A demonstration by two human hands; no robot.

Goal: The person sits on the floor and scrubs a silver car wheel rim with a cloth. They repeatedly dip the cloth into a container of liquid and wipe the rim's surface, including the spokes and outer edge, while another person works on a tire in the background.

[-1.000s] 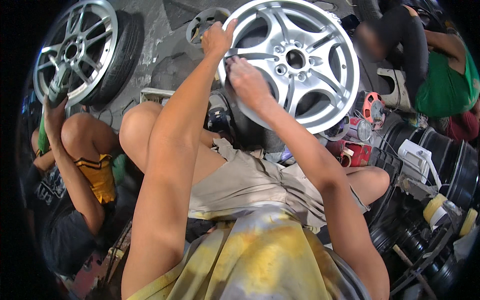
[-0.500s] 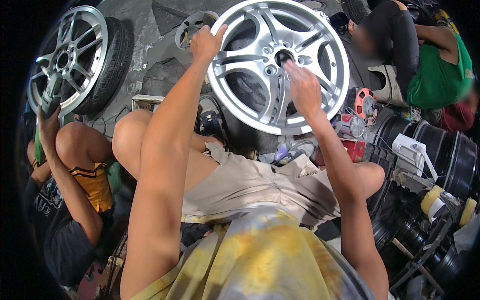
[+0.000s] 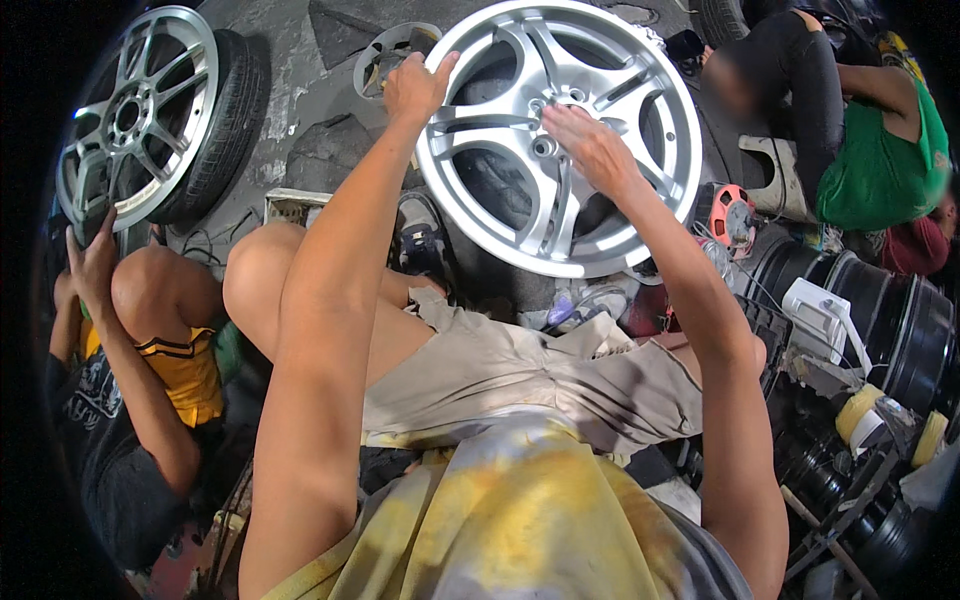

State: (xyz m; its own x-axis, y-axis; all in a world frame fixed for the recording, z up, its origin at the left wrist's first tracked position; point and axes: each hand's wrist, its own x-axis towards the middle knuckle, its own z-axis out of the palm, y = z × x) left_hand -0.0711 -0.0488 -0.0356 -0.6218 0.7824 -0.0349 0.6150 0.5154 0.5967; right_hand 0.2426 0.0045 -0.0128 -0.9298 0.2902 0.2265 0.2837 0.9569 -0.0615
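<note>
A silver alloy wheel rim with paired spokes is tilted in front of me, above my feet. My left hand is closed on its outer edge at the left side. Over the hub lies my right hand, its fingers stretched out flat and close together by the bolt holes, hiding much of the centre bore. I see nothing held in the right hand, though its palm side is hidden.
At left, a co-worker's hand is at a dark tool by another silver wheel and a tyre. Another person in a green shirt sits far right. A red reel and black rims stand right.
My right hand has moved left and slightly up across the hub, its fingers now flatter. The left hand keeps its hold on the rim edge. The co-worker's hand at left has shifted slightly.
</note>
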